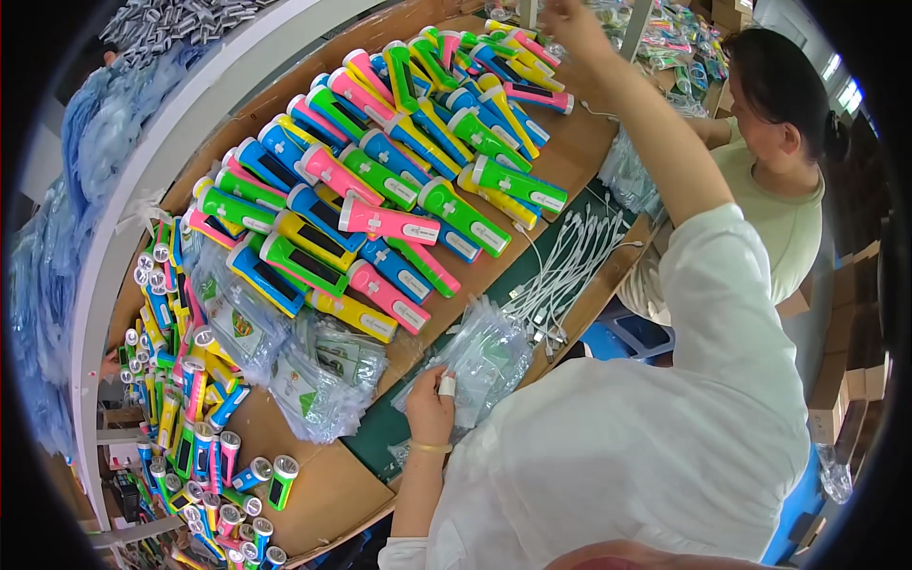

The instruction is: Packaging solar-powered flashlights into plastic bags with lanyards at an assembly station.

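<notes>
My left hand [430, 407], with white tape on one finger and a band at the wrist, is at the near edge of the bench. Its fingers are closed on the edge of a clear plastic bag [486, 353] in a loose stack. My right hand [570, 27] is stretched to the far edge, beside a white post; its fingers are blurred and partly cut off, so its grip is unclear. Between my arms lie white USB cables [560, 275]. Left of them is a large pile of flashlights [380, 223] in pink, green, blue and yellow, several with dark panels.
Bags with printed inserts [323, 380] lie left of my left hand. More flashlights [204, 427] stand and lie at the far left on cardboard [323, 494]. A white frame rail [123, 218] curves along the left. A co-worker [779, 180] sits at the right; cartons [841, 351] stand behind.
</notes>
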`<state>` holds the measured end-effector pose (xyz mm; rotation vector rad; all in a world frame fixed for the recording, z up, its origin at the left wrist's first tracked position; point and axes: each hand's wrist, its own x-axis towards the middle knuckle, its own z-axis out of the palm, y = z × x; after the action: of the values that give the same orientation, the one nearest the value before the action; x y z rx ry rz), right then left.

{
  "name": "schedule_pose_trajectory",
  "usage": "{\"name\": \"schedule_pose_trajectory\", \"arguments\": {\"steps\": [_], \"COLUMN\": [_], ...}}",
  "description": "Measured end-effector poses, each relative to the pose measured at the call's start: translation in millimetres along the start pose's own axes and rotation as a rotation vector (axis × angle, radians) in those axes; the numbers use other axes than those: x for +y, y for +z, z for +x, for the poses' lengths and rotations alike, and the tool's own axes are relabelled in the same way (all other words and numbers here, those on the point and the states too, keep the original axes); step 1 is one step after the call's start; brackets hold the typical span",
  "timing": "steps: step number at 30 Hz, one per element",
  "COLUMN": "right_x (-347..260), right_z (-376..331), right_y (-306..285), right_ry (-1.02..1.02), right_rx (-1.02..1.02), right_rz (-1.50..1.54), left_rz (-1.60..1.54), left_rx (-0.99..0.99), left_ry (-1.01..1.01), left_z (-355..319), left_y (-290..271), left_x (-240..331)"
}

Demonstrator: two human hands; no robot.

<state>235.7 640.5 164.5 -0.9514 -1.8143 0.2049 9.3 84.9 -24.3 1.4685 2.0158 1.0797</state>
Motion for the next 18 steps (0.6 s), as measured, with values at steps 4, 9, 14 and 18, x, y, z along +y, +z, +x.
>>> {"name": "schedule_pose_trajectory", "arguments": {"steps": [4,9,14,18], "right_x": [-164,-219,-215,-199], "right_z": [-178,-339,-373,-356], "right_y": [7,23,26,15], "right_ry": [0.1,-0.603,-0.478,-0.445], "right_rx": [-0.774,-1.099,-1.159,-1.208], "right_rz": [0.374,0.332,0.318,0.199], "left_rz": [-0.066,-0.135,-0.153,-0.094], "left_rx": [-0.064,-0.032,-0.032,0.05], "left_ry": [-0.104,0.028,0.06,0.044], "left_z": [3,4,-3,-13], "left_y": [-7,-14,-26,-41], "left_x": [2,17,24,16]}}
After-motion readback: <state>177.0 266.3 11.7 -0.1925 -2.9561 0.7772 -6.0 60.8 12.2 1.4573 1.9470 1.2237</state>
